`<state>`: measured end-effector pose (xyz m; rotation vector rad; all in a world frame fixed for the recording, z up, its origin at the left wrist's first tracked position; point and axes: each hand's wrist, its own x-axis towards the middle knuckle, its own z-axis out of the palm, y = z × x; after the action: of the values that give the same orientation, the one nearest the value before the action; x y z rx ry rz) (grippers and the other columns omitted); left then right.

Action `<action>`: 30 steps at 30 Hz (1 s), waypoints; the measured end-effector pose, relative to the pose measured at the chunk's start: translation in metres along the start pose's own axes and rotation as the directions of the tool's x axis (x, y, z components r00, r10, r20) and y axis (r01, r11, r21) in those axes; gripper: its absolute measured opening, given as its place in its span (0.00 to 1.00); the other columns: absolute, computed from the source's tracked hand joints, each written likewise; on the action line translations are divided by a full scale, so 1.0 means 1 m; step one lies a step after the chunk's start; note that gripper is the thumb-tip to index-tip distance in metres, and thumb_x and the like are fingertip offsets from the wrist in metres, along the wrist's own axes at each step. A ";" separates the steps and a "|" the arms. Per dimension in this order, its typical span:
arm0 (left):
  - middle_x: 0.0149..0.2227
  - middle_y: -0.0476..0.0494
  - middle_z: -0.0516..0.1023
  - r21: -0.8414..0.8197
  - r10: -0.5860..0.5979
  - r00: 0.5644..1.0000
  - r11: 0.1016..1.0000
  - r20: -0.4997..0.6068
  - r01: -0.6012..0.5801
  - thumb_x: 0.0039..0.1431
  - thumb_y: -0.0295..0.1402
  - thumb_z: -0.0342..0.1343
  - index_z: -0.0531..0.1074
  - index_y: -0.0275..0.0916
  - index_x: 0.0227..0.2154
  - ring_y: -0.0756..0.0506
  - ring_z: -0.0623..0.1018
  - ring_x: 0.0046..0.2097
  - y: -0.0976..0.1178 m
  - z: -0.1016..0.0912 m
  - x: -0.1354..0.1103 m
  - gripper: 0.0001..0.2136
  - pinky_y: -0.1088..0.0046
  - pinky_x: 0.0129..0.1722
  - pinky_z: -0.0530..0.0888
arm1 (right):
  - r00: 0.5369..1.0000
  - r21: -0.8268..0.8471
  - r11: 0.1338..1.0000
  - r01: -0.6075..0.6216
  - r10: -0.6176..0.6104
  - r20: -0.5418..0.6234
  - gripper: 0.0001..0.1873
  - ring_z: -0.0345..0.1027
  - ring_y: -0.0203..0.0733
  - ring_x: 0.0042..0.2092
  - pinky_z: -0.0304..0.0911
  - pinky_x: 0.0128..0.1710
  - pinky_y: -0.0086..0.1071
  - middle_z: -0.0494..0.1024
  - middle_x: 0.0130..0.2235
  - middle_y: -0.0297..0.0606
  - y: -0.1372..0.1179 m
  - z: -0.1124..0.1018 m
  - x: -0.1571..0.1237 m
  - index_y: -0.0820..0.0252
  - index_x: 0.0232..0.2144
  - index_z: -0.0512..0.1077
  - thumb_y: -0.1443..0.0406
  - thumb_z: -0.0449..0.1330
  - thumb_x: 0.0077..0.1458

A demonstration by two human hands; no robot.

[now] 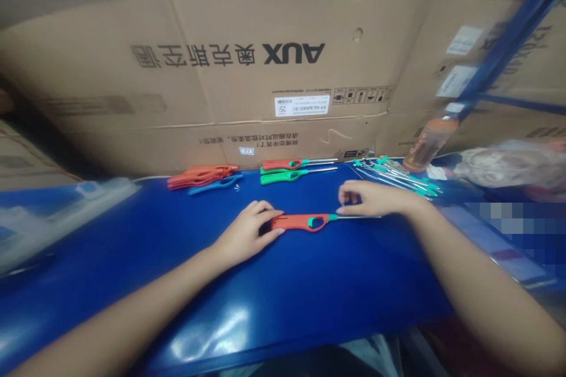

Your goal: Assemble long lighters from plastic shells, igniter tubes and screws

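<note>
An orange-red gas lighter (296,222) with a green trigger and a thin metal rod lies crosswise on the blue table. My left hand (250,232) grips the back end of its handle between thumb and fingers. Over the rod, close to the green collar, is my right hand (367,197). Its fingers are loosely curled, apart from the thumb, whose tip is at the rod. Behind them lie an orange lighter (276,164) and a green lighter (280,176), both with rods fitted. Several metal rods with green collars (398,177) lie heaped to the right.
Orange handle pieces (201,175) and a blue handle (214,185) lie at the back left. A large cardboard box (212,94) walls off the rear. To the right are a drink bottle (428,144) and a clear plastic bag (499,168); a translucent plastic item (66,218) is left.
</note>
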<state>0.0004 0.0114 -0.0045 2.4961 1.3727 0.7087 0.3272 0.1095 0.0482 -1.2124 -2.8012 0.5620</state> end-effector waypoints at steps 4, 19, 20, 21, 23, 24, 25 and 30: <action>0.49 0.38 0.75 -0.008 0.008 1.000 1.000 -0.012 -0.008 0.66 0.44 0.56 0.74 0.41 0.54 0.40 0.73 0.50 0.006 0.001 -0.001 0.19 0.58 0.53 0.72 | 0.856 -0.310 0.802 -0.510 0.437 -0.277 0.18 0.71 0.58 0.49 0.66 0.44 0.43 0.75 0.49 0.57 0.032 -0.009 -0.001 0.64 0.45 0.70 0.56 0.60 0.58; 0.41 0.39 0.72 0.243 -0.382 0.844 0.839 -0.376 0.488 0.56 0.41 0.62 0.79 0.41 0.35 0.35 0.70 0.49 -0.079 -0.046 0.006 0.10 0.56 0.52 0.69 | 0.740 -0.212 0.715 -0.667 0.601 -0.302 0.25 0.73 0.64 0.50 0.66 0.42 0.45 0.77 0.49 0.60 0.039 -0.027 -0.008 0.66 0.49 0.72 0.52 0.51 0.63; 0.41 0.39 0.72 0.223 -0.390 0.840 0.842 -0.377 0.491 0.56 0.40 0.62 0.79 0.41 0.35 0.35 0.69 0.49 -0.079 -0.044 0.007 0.10 0.56 0.52 0.69 | 0.713 -0.117 0.737 -0.666 0.582 -0.392 0.24 0.74 0.62 0.48 0.66 0.41 0.44 0.78 0.48 0.58 0.034 -0.030 -0.010 0.64 0.48 0.72 0.51 0.51 0.63; 0.40 0.39 0.71 0.205 -0.396 0.836 0.845 -0.379 0.494 0.56 0.40 0.62 0.79 0.41 0.35 0.36 0.69 0.49 -0.078 -0.042 0.008 0.09 0.57 0.52 0.68 | 0.673 -0.012 0.768 -0.641 0.554 -0.490 0.23 0.74 0.60 0.46 0.66 0.39 0.42 0.79 0.45 0.55 0.029 -0.032 -0.012 0.62 0.46 0.73 0.51 0.53 0.62; 0.40 0.40 0.71 0.165 -0.408 0.827 0.851 -0.387 0.498 0.56 0.39 0.62 0.79 0.40 0.33 0.36 0.69 0.49 -0.077 -0.039 0.011 0.08 0.56 0.53 0.68 | 0.562 0.183 0.845 -0.503 0.480 -0.674 0.18 0.73 0.53 0.38 0.64 0.34 0.38 0.80 0.37 0.47 0.018 -0.035 -0.014 0.58 0.39 0.75 0.51 0.58 0.58; 0.39 0.40 0.71 0.137 -0.415 0.823 0.857 -0.388 0.497 0.55 0.38 0.62 0.79 0.40 0.32 0.35 0.69 0.49 -0.078 -0.038 0.013 0.07 0.56 0.53 0.67 | 0.497 0.278 0.874 -0.399 0.461 -0.735 0.16 0.71 0.48 0.33 0.62 0.31 0.36 0.78 0.32 0.43 0.013 -0.035 -0.014 0.57 0.35 0.75 0.51 0.61 0.55; 0.39 0.40 0.71 0.102 -0.424 0.818 0.863 -0.388 0.495 0.54 0.37 0.62 0.79 0.40 0.30 0.35 0.69 0.49 -0.078 -0.038 0.014 0.07 0.56 0.54 0.66 | 0.451 0.363 0.887 -0.284 0.458 -0.766 0.15 0.68 0.44 0.28 0.59 0.27 0.34 0.76 0.28 0.39 0.007 -0.034 -0.013 0.57 0.33 0.74 0.52 0.62 0.53; 0.36 0.42 0.70 -0.165 -0.497 0.786 0.867 -0.367 0.471 0.49 0.32 0.66 0.77 0.40 0.23 0.36 0.69 0.49 -0.079 -0.038 0.017 0.04 0.55 0.58 0.63 | 0.583 0.766 0.590 0.255 0.538 -0.609 0.18 0.59 0.34 0.20 0.56 0.19 0.30 0.68 0.21 0.30 -0.026 -0.017 0.002 0.56 0.24 0.69 0.51 0.67 0.46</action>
<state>-0.0689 0.0668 0.0024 1.8651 1.9880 1.1502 0.3109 0.1002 0.0728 -1.0696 -1.3390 0.8594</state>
